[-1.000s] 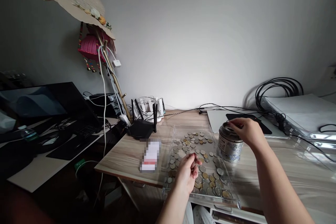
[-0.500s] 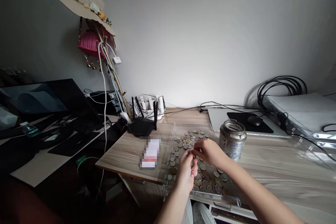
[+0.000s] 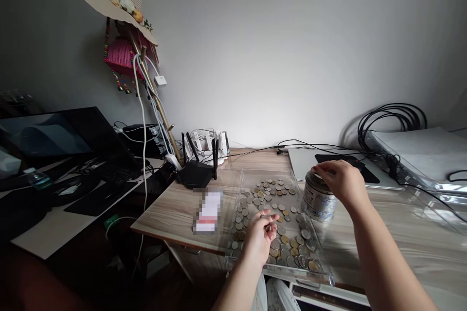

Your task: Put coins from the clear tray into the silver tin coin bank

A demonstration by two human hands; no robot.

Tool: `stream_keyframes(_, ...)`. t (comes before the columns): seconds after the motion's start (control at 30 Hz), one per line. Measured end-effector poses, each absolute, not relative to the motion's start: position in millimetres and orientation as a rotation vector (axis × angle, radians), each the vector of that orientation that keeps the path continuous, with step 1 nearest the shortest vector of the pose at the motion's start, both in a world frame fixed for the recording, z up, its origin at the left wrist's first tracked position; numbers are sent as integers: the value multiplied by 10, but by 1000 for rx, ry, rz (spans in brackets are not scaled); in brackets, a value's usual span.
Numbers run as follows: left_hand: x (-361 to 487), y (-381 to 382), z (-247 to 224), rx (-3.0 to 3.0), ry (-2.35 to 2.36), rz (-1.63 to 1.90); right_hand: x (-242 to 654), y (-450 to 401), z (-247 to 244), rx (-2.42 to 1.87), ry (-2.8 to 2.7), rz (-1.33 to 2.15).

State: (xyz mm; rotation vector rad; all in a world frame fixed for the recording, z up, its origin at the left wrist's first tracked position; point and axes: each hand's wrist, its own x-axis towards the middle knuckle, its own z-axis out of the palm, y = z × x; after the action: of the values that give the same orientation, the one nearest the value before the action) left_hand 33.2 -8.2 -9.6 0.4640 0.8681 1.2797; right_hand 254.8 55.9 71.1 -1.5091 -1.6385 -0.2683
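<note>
Many coins lie spread over a clear plastic tray at the front of the desk. My left hand hovers over the tray, palm turned up and fingers curled in; whatever is in its palm is hidden. To the right of the tray stands a silver tin with a blue floral pattern and a lid. My right hand is at the top of this tin, thumb and fingers pinched together over the lid. What the pinch holds is too small to make out, and the hand covers part of the lid.
A black router and a pixelated slip are left of the tray. Behind the tin lie a laptop and a black mouse pad. Coiled black cable rests at right. A white cord hangs at left.
My right hand has left my left hand's fingertips and moved right, onto the top of the tin. My left hand stays over the tray. The view has shifted slightly.
</note>
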Motion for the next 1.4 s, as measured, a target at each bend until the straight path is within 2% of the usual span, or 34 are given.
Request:
stream_keyframes(0.17,329,-105,-92,645,831,1234,2756,668,632,-1642,-1687,-272)
stream_keyframes(0.4,337,-124,-100,770,744,1089,2418,478,727,-1273,-1521,-371)
stream_keyframes(0.47,338,-119,-108,754,749,1083,2170,393,720,-1166,-1660,-178)
stream_keyframes(0.63,329,-94,-139,694,775,1057,1663,316,539,-929,-2267,570)
stream_keyframes(0.77,324,-83,-110,600,789,987,1510,317,412,-879,-2268,827)
stream_keyframes(0.83,322,-83,-88,578,779,992,1526,312,434,-901,-2226,764)
stream_keyframes(1.03,317,-93,-100,497,812,1055,2085,355,707,-1109,-1744,82)
stream_keyframes(1.13,324,-108,-96,538,823,1083,2506,441,761,-1284,-1528,-124)
stream_keyframes(1.27,337,-134,-49,612,838,1091,2824,567,725,-1594,-1537,-39)
stream_keyframes(1.4,347,-145,-35,700,836,1098,2806,619,693,-1665,-1603,100)
